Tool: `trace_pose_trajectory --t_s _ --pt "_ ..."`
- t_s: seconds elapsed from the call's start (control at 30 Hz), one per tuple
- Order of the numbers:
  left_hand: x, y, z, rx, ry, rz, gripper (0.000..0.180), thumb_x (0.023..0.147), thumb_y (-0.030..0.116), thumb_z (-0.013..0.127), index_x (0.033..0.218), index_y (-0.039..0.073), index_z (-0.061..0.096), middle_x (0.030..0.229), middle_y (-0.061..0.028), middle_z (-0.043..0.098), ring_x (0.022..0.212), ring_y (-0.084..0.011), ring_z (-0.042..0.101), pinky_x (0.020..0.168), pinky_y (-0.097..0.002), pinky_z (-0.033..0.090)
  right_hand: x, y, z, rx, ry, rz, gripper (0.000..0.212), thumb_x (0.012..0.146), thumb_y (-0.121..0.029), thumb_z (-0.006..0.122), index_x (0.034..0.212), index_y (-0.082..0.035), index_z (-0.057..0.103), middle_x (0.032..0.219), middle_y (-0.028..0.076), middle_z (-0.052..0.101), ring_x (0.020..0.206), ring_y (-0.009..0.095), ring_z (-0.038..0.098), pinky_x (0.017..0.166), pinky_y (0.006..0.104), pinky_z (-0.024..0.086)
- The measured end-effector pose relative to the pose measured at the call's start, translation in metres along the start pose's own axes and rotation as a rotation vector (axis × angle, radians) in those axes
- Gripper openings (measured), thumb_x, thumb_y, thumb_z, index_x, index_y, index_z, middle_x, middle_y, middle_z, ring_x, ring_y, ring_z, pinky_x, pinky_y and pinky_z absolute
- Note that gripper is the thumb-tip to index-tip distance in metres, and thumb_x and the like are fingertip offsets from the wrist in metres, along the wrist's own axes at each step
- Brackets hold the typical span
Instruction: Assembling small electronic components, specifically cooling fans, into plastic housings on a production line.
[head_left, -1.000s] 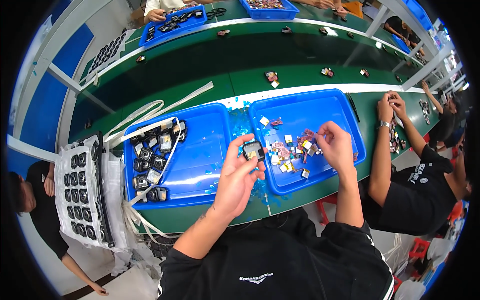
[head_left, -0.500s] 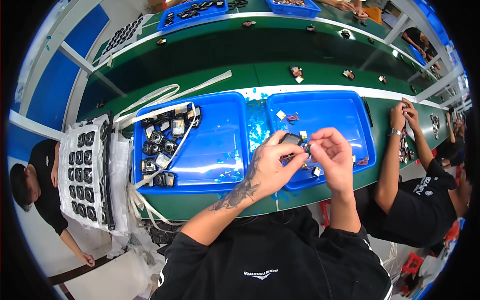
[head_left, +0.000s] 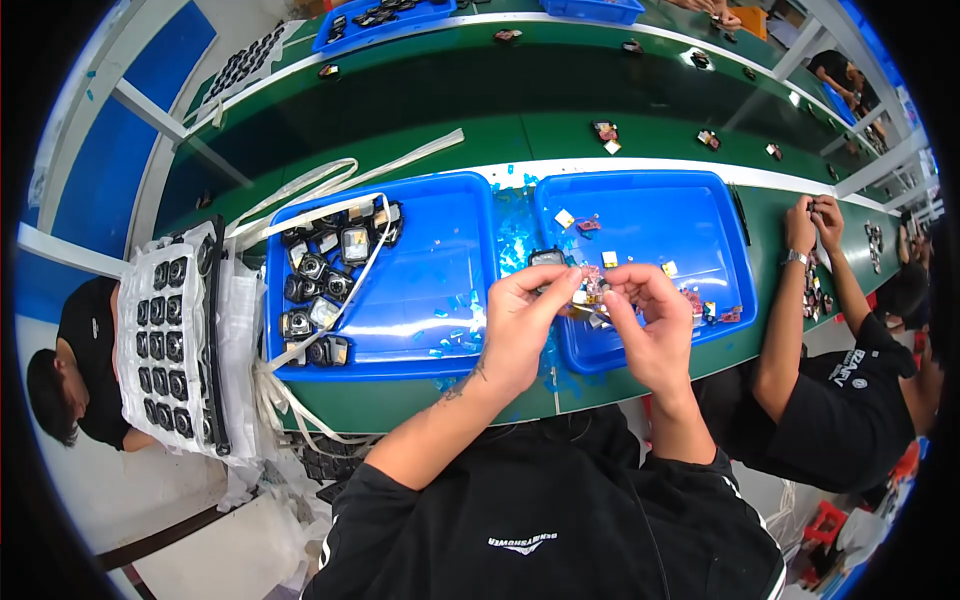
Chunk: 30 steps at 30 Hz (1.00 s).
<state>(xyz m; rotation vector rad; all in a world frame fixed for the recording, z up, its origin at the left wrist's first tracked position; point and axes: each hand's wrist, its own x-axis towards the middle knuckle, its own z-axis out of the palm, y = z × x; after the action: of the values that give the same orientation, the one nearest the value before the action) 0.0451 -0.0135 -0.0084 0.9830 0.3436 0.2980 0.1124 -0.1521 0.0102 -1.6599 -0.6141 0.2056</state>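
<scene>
Over the near left part of the right blue tray (head_left: 640,181), both my hands pinch at a small circuit board (head_left: 592,284) with pinkish and pale parts. My left hand (head_left: 522,325) closes thumb and forefinger on its left side; my right hand (head_left: 652,325) has thumb and forefinger at its right side. The fingertips cover much of the board. Just beyond my left fingers shows a black camera-like housing (head_left: 547,258); whether that hand still supports it I cannot tell. More small circuit boards (head_left: 588,224) with pale square pieces lie in the tray.
The left blue tray (head_left: 430,215) holds several small black cameras (head_left: 312,266), with a white strap (head_left: 372,272) across them. Blue film scraps (head_left: 515,240) litter the gap between trays. A padded rack of cameras (head_left: 160,345) stands left. A co-worker's hands (head_left: 815,220) work at right; a green conveyor (head_left: 440,90) runs beyond.
The black housing has shifted left and away from between my hands, and a small circuit board now shows between my fingertips. The boards on the conveyor have moved slightly right.
</scene>
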Motion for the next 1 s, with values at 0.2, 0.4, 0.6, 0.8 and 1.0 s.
trace_pose_trajectory --t_s 0.2,0.4,0.6,0.8,1.0 --pt "-0.005 0.003 -0.007 0.394 0.050 0.268 0.013 0.085 0.011 0.073 0.089 -0.001 0.071 0.086 -0.0088 0.068 0.075 -0.0113 0.062 0.076 -0.0268 0.050 0.020 0.010 -0.043 -0.654 0.030 -0.008 0.024 0.082 0.003 0.067 0.106 -0.001 0.063 0.084 0.009 0.063 0.079 0.017 0.062 0.071 0.0289 0.050" --pt "-0.016 0.021 -0.010 0.625 -0.058 0.297 0.009 0.082 0.009 0.073 0.087 0.001 0.071 0.084 -0.0094 0.068 0.081 -0.0187 0.064 0.081 -0.0319 0.050 0.022 -0.018 -0.019 -0.213 -0.159 -0.086 0.020 0.080 0.000 0.070 0.099 0.000 0.066 0.091 0.011 0.065 0.078 0.019 0.064 0.069 0.0296 0.051" --pt "-0.021 0.029 -0.017 0.758 -0.093 0.362 0.011 0.081 0.008 0.073 0.091 0.002 0.071 0.092 -0.0132 0.065 0.085 -0.0214 0.065 0.075 -0.0315 0.052 0.026 -0.028 -0.004 -0.079 -0.360 -0.063 0.010 0.081 0.002 0.069 0.089 0.001 0.063 0.078 0.005 0.064 0.070 0.010 0.062 0.063 0.0238 0.050" --pt "-0.032 0.034 -0.023 0.812 -0.123 0.368 0.014 0.079 0.009 0.074 0.091 0.003 0.069 0.095 -0.0130 0.061 0.083 -0.0242 0.066 0.071 -0.0332 0.052 0.026 -0.029 0.002 -0.033 -0.423 -0.020 0.008 0.083 0.002 0.068 0.087 0.001 0.061 0.076 0.004 0.063 0.068 0.010 0.061 0.061 0.0241 0.048" --pt "-0.039 0.033 -0.031 0.772 -0.046 0.308 0.014 0.079 0.009 0.073 0.091 0.003 0.069 0.098 -0.0134 0.061 0.081 -0.0234 0.066 0.069 -0.0338 0.052 0.028 -0.034 0.015 -0.215 -0.489 -0.182 0.010 0.083 0.003 0.066 0.088 -0.001 0.058 0.081 0.007 0.060 0.070 0.018 0.062 0.059 0.0294 0.048"
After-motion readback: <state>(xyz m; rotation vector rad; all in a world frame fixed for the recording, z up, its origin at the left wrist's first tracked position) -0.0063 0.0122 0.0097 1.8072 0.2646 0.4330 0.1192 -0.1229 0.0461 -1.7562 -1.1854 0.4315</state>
